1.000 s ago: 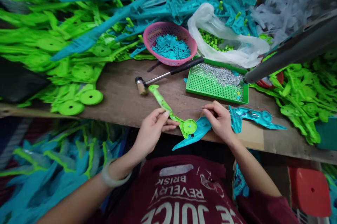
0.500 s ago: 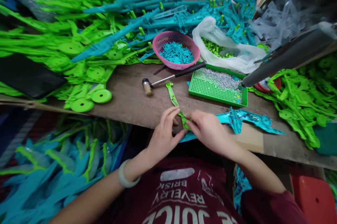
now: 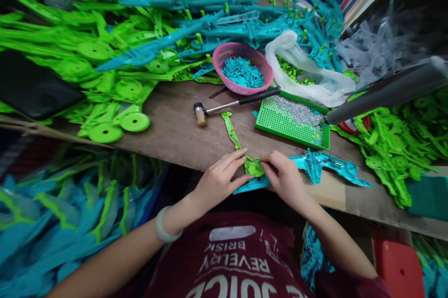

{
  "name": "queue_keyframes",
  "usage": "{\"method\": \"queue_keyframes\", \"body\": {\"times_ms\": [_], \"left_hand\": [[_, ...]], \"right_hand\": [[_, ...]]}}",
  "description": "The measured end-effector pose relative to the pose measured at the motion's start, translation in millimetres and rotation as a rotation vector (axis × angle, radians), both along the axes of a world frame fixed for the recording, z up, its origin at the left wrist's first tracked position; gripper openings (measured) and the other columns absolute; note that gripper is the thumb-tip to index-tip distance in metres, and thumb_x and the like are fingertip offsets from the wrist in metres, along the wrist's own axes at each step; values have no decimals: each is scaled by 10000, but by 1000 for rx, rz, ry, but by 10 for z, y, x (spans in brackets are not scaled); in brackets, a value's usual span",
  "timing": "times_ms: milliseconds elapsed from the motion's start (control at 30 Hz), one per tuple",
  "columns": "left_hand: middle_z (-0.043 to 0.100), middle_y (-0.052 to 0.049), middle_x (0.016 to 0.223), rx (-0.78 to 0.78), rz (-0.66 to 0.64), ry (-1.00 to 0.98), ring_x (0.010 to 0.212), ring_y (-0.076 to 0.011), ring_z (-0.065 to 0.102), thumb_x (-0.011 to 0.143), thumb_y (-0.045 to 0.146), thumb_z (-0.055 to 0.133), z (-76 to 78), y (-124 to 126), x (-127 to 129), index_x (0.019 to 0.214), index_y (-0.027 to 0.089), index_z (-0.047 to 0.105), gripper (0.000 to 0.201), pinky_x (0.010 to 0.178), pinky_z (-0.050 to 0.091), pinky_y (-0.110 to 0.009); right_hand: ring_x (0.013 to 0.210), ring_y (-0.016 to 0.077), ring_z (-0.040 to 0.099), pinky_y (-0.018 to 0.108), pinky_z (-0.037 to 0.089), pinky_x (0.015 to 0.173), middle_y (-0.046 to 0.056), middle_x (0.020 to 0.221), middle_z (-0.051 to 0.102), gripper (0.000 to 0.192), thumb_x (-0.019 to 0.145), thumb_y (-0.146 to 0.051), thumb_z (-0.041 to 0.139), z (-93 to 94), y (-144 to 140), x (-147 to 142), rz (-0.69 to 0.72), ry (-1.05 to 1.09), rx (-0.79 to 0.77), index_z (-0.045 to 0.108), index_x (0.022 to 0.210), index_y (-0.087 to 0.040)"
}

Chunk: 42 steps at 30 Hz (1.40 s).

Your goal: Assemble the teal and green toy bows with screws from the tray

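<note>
A bright green plastic part [image 3: 231,133], a long narrow arm with a wider rounded end, lies at the table's front edge. My left hand [image 3: 219,174] grips the left side of its wide end between thumb and fingers. On the other side, my right hand [image 3: 285,176] pinches the edge of that same end, its fingertips partly hidden. Under the wide end a blue plastic piece [image 3: 249,186] juts toward me. To the right of my right hand rests another blue plastic part [image 3: 325,165], shiny inside.
Behind my hands lie a small mallet [image 3: 224,107], a pink basket [image 3: 241,88] of small blue pieces and a green tray [image 3: 273,127] of small metal bits. A grey electric screwdriver [image 3: 378,95] slants in from the right. Green parts [image 3: 98,55] heap up at left.
My right hand has shifted right, uncovering more of the green part's wide end. More of the blue piece beneath shows. The whole view has swung slightly.
</note>
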<state>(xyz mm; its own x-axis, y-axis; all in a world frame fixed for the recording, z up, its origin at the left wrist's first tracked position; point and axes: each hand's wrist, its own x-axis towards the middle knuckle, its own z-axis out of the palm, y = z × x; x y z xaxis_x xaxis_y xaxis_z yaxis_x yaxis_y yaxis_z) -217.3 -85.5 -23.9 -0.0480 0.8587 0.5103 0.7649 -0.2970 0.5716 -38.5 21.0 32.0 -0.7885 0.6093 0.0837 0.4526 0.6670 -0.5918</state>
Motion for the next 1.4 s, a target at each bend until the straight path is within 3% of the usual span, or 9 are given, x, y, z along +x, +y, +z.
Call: {"method": "queue_keyframes", "body": {"times_ms": [167,300,433,633,833,1033,1233,1400], "left_hand": [[694,-171,1280,13,7,-21,1126,-266,702,965,321,653,-7,-5,0,1207,144,604,303,979,595,-425],[672,-159,1291,-76,-11,-113,1192,-264,668,954,308,668,45,21,-22,1155,151,608,263,1032,570,-432],[655,-146,1271,-174,-51,-119,1185,-272,660,930,306,699,103,70,-60,1110,153,620,250,1025,568,-443],[672,-138,1169,-220,-33,1,1065,-269,687,960,236,632,177,129,-51,1008,131,630,115,937,592,-432],[670,-114,1094,-280,4,72,959,-254,694,945,190,625,231,183,0,926,138,630,55,869,594,-409],[661,-111,1073,-342,5,127,959,-256,680,941,183,616,295,209,23,921,141,642,53,862,582,-395],[659,-83,1024,-408,-32,57,906,-218,680,972,151,544,302,278,-67,887,152,640,128,836,564,-364],[653,-63,1019,-408,-80,3,905,-200,670,960,169,588,244,342,-152,855,168,623,110,823,547,-341]], "right_hand": [[737,167,573,260,388,646,26,807,575,156,1002,-163,501,-54,63,74,52,-86,109,608,892,-192],[693,168,507,275,338,616,33,783,549,229,1016,-158,444,-134,77,137,136,-121,316,596,848,-191],[707,170,479,278,325,623,39,796,543,263,1027,-152,403,-142,101,183,240,-137,384,597,855,-195],[736,175,502,284,337,622,50,853,553,206,1021,-165,446,-31,134,179,318,-190,294,605,894,-188],[836,160,573,260,450,734,33,908,562,142,1038,-192,460,76,126,113,190,-54,-78,565,943,-197],[785,174,530,284,430,687,53,947,516,174,1037,-196,426,-13,86,164,180,-157,92,574,947,-203],[832,178,537,288,460,729,53,951,483,182,1042,-184,412,-14,94,238,155,-20,37,593,1022,-196],[814,193,523,299,446,685,68,957,485,228,1013,-136,405,-41,52,248,171,-123,65,622,968,-188]]}}
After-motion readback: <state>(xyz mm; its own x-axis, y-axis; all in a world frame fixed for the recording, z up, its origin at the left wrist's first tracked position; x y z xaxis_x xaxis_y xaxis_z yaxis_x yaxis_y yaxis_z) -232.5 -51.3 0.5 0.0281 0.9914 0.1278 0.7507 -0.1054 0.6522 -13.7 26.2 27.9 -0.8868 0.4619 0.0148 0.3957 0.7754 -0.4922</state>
